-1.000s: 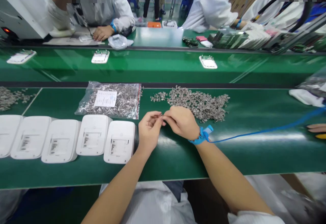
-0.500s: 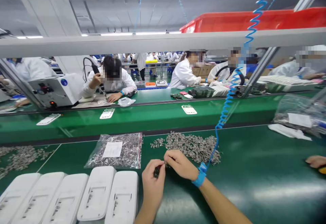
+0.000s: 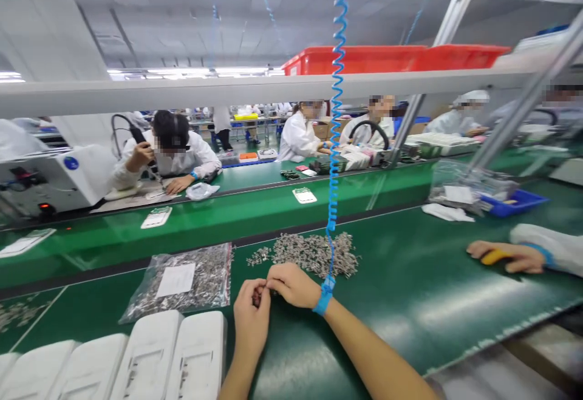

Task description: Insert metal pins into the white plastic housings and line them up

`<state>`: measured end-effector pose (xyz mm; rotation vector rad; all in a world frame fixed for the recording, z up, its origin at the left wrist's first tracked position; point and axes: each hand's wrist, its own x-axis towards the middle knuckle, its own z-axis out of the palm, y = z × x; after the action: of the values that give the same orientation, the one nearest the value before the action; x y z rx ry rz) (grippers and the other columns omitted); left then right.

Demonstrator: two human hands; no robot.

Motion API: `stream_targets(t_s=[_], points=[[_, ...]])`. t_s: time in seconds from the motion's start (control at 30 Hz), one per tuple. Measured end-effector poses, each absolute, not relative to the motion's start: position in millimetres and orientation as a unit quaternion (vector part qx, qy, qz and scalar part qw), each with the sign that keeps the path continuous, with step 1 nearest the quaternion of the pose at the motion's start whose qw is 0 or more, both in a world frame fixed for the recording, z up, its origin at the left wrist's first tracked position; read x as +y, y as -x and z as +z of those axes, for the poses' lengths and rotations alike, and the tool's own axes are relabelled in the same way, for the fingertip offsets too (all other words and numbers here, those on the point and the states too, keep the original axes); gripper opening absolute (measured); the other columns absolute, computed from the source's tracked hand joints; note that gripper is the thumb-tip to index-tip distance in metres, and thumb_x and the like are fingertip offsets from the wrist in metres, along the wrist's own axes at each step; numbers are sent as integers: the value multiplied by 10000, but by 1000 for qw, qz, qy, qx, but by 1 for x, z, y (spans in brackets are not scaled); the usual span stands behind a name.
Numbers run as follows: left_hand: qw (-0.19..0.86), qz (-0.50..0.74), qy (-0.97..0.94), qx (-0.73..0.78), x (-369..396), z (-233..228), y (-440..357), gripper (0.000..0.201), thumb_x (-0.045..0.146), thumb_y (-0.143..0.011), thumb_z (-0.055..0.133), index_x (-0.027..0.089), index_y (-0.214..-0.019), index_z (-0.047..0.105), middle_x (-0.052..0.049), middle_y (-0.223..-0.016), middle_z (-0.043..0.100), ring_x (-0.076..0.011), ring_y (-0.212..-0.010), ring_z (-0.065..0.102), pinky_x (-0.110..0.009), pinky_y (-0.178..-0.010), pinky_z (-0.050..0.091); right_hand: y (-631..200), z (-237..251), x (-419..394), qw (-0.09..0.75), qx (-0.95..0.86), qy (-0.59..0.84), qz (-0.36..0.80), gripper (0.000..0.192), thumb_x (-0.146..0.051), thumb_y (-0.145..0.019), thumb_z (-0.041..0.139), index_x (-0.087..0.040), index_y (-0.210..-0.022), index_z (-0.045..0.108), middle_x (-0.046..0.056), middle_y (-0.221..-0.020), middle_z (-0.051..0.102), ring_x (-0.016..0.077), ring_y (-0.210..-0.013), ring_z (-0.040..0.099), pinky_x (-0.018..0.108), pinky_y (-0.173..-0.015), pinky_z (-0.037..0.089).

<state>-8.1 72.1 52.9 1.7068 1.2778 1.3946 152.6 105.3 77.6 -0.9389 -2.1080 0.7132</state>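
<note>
My left hand (image 3: pixel 251 321) and my right hand (image 3: pixel 291 285) meet over the green mat (image 3: pixel 410 284), fingertips pinched together on a small metal part (image 3: pixel 260 294). A blue wrist strap (image 3: pixel 324 295) on my right wrist leads up a coiled blue cord (image 3: pixel 336 102). Just beyond my hands lies a loose pile of small metal parts (image 3: pixel 310 252). A clear plastic bag of the same parts (image 3: pixel 182 281) with a white label lies to the left. A row of white plastic housings (image 3: pixel 150 357) sits face down at lower left.
A green conveyor belt (image 3: pixel 228 218) carries white trays (image 3: pixel 156 217) behind the mat. A co-worker's hand (image 3: pixel 505 257) rests at right holding something yellow. Other people in white coats work across the belt. A red bin (image 3: pixel 387 59) sits on the overhead shelf; a blue tray (image 3: pixel 519 203) stands far right.
The camera has tilted up and turned right, showing the overhead shelf and the neighbour's hand. My hands stay pinched together on the small part in front of the pile.
</note>
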Motion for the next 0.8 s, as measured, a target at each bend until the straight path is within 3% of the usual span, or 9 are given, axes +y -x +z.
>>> stream_targets(t_s=[0.1, 0.3, 0.47, 0.53, 0.63, 0.7, 0.8], points=[[328, 499, -649, 471, 75, 53, 8, 242, 410, -908, 569, 185, -839, 624, 5, -696, 559, -155, -605, 537, -263, -566, 438, -151, 83, 106, 387, -785, 382, 298, 279, -321, -925, 500, -164, -702, 556, 15, -697, 547, 131, -683, 471, 270, -668, 329], [80, 476, -769, 419, 62, 63, 10, 155, 225, -976, 480, 188, -945, 626, -59, -931, 661, -198, -893, 603, -336, -810, 432, -151, 83, 95, 346, -631, 417, 555, 447, -571, -903, 479, -208, -654, 408, -75, -533, 315, 80, -475, 259, 226, -454, 212], [1, 469, -772, 429, 63, 57, 8, 80, 165, -953, 520, 161, -963, 599, -68, -914, 644, -198, -867, 601, -336, -774, 430, -150, 84, 90, 285, -511, 416, 696, 488, -592, -841, 575, -231, -643, 315, -107, -533, 197, 58, -437, 140, 226, -418, 111], [-17, 476, -762, 438, 63, 56, 8, 66, 145, -942, 526, 157, -950, 591, -68, -888, 633, -198, -843, 592, -335, -759, 436, -148, 89, 86, 275, -541, 442, 661, 466, -571, -885, 518, -224, -629, 338, -93, -526, 226, 66, -441, 176, 234, -431, 133], [-2, 493, -749, 443, 63, 54, 8, 73, 121, -931, 528, 170, -952, 577, -52, -873, 617, -181, -820, 583, -311, -732, 446, -149, 99, 82, 280, -703, 476, 448, 424, -479, -945, 482, -190, -638, 446, -45, -550, 376, 89, -510, 320, 245, -506, 215], [18, 498, -740, 452, 63, 54, 9, 73, 116, -908, 550, 180, -940, 565, -40, -862, 602, -174, -801, 574, -300, -703, 443, -154, 103, 81, 265, -798, 444, 310, 357, -431, -953, 527, -172, -707, 526, -28, -602, 463, 99, -567, 383, 248, -562, 251], [50, 478, -746, 461, 64, 56, 9, 92, 101, -871, 562, 187, -890, 539, -39, -856, 583, -186, -809, 559, -310, -710, 445, -166, 104, 83, 256, -865, 373, 217, 245, -377, -968, 554, -169, -843, 585, -13, -700, 540, 107, -618, 426, 250, -614, 293]])
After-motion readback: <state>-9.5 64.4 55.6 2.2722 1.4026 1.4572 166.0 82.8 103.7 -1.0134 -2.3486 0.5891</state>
